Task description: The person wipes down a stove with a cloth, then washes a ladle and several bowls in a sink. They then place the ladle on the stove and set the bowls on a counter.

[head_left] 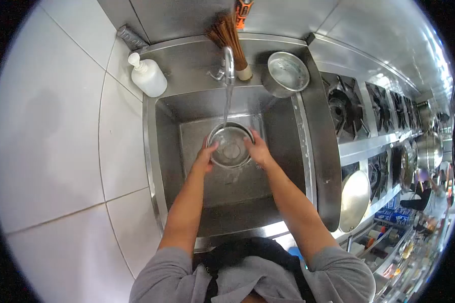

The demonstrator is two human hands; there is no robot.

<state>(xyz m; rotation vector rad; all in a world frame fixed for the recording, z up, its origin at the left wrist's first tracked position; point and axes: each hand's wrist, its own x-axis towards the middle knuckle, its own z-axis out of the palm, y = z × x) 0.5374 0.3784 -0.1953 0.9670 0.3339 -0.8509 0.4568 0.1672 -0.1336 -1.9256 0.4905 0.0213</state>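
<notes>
Both hands hold a round metal bowl [231,147] inside the steel sink [207,189], under the faucet [229,63]. Water runs from the spout toward the bowl's back rim. My left hand [206,154] grips the bowl's left side, its thumb over the rim. On the right side, my right hand [258,148] holds the rim with the thumb on top and the fingers partly hidden beneath. Water seems to lie in the bowl.
A white pump bottle [149,77] stands at the sink's back left. Behind the faucet leans a bristle brush [231,43]. Another metal pot [286,74] sits at the back right. Stove burners [341,108] and a round pan lid [355,200] are on the right; a person stands far right.
</notes>
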